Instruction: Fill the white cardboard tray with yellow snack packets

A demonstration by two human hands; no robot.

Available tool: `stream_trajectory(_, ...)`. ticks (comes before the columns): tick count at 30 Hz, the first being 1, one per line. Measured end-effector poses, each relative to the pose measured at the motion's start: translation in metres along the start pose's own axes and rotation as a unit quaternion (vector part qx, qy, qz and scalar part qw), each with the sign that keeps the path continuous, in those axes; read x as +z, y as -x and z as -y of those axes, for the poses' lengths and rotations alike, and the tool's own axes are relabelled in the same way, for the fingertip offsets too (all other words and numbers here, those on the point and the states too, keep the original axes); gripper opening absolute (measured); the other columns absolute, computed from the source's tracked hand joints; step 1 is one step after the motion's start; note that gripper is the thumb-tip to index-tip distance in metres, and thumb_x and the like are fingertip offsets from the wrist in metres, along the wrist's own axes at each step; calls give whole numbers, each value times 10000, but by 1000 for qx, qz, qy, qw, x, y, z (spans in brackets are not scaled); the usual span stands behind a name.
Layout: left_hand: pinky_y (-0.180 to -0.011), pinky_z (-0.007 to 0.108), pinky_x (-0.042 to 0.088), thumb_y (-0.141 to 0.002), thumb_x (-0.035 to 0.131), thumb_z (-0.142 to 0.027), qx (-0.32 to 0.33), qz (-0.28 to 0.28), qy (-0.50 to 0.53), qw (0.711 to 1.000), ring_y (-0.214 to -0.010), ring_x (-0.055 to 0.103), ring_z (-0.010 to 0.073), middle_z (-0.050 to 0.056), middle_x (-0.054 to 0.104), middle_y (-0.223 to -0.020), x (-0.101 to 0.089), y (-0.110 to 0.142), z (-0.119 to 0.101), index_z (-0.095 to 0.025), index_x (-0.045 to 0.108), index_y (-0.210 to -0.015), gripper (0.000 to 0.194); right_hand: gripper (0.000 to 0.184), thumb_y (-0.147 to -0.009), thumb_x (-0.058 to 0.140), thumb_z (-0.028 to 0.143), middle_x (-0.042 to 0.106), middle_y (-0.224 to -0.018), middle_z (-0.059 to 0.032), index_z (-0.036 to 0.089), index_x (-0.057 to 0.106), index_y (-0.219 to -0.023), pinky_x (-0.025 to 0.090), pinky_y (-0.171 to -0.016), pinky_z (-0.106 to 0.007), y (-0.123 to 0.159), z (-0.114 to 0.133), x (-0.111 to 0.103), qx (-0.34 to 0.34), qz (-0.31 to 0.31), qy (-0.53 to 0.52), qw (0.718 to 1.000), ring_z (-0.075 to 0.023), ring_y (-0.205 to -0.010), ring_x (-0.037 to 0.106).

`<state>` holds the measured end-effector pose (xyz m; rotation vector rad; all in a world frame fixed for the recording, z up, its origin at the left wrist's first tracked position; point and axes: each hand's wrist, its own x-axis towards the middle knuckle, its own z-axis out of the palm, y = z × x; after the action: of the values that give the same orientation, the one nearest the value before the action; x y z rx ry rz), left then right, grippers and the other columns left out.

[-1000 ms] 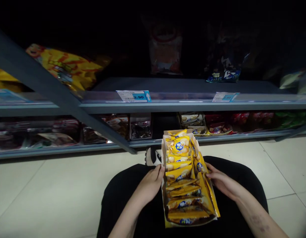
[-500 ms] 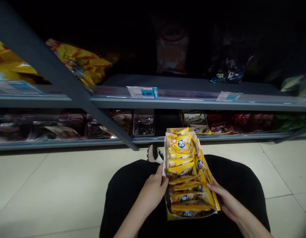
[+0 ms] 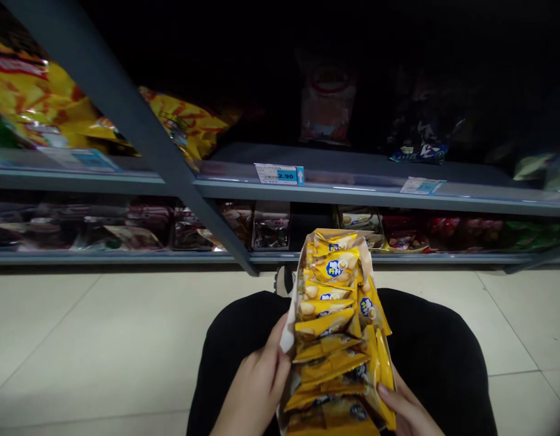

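Note:
An open cardboard box [image 3: 289, 332] packed with yellow snack packets [image 3: 336, 266] is held over my lap, its far end toward the shelf. My left hand [image 3: 256, 381] grips the box's left wall, thumb along the upper side. On the right, my right hand [image 3: 404, 402] is closed around the near right side, its thumb on the packets standing along that edge. The fingers under the box are hidden. Most packets stand in a row from front to back; a few sit upright along the right side.
A shelf unit has a lower shelf [image 3: 302, 257] with boxes of snacks, including a box of pale packets [image 3: 361, 221] and red packets [image 3: 404, 236]. A dark gap [image 3: 311, 221] lies between boxes. Above, yellow bags [image 3: 184, 124] sit behind a slanted post [image 3: 138, 115]. Tiled floor [image 3: 102, 345] spreads below.
The box has come nearer to me and lower in view, both hands moving with it. It looks tipped more toward me. The view has shifted slightly left.

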<state>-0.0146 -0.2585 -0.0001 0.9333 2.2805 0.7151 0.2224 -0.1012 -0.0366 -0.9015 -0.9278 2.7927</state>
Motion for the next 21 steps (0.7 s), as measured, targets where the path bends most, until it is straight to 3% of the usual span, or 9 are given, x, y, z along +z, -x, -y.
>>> stream_trajectory(2, -704, 326, 554, -954, 253, -408, -17, -31, 2, 999, -746, 733, 257, 92, 779, -914, -15, -1, 2, -122, 383, -1537, 662, 912, -873, 768, 471, 457, -1586, -64, 351, 257, -1619, 343, -1208, -468, -9, 11, 11, -13, 7, 20, 1000, -284, -1437, 453)
stream_trajectory(5, -729, 349, 544, -913, 278, -462, -42, -92, -26, 995, -850, 740, 293, 123, 778, -988, -33, -23, 7, -116, 444, -1499, 701, 908, -858, 788, 456, 448, -1594, -15, 407, 271, -1604, 358, -1198, -456, -35, 37, 30, -32, 4, 69, 997, -274, -1429, 462)
stream_trajectory(7, -751, 361, 528, -887, 290, -452, -47, -124, -41, 990, -897, 731, 311, 145, 768, -1026, -43, -46, 11, -104, 472, -1477, 709, 878, -865, 780, 460, 494, -1560, 15, 454, 283, -1589, 419, -1149, -449, -58, 56, 43, -31, 4, 98, 995, -277, -1374, 524)
stream_trajectory(11, -718, 348, 491, -879, 311, -402, -44, -164, -36, 985, -807, 700, 296, 116, 742, -874, -58, -96, 16, -89, 484, -1463, 685, 909, -850, 785, 471, 559, -1498, 1, 445, 262, -1592, 543, -992, -436, -111, 91, 57, -29, 29, 129, 991, -272, -1244, 630)
stream_trajectory(15, -700, 325, 463, -869, 361, -318, -36, -219, -57, 973, -775, 678, 277, 103, 725, -855, -70, -145, 15, -104, 496, -1449, 633, 803, -842, 763, 406, 613, -1433, -13, 362, 382, -1549, 547, -993, -388, -171, 119, 60, -74, 41, 122, 989, -226, -1183, 662)
stream_trajectory(18, -703, 327, 460, -908, 368, -281, -35, -237, -98, 966, -802, 683, 286, 139, 726, -895, -78, -185, 13, -89, 544, -1376, 536, 584, -878, 657, 405, 673, -1343, -33, 268, 541, -1434, 526, -1024, -352, -214, 139, 61, -150, -13, 185, 971, -208, -1171, 665)
stream_trajectory(21, -725, 359, 474, -925, 391, -265, -42, -238, -125, 962, -848, 691, 332, 201, 714, -893, -82, -224, 12, -69, 651, -1157, 399, 462, -899, 539, 385, 745, -1162, -68, 182, 647, -1300, 523, -1020, -364, -248, 156, 66, -204, -91, 286, 932, -223, -1111, 687)
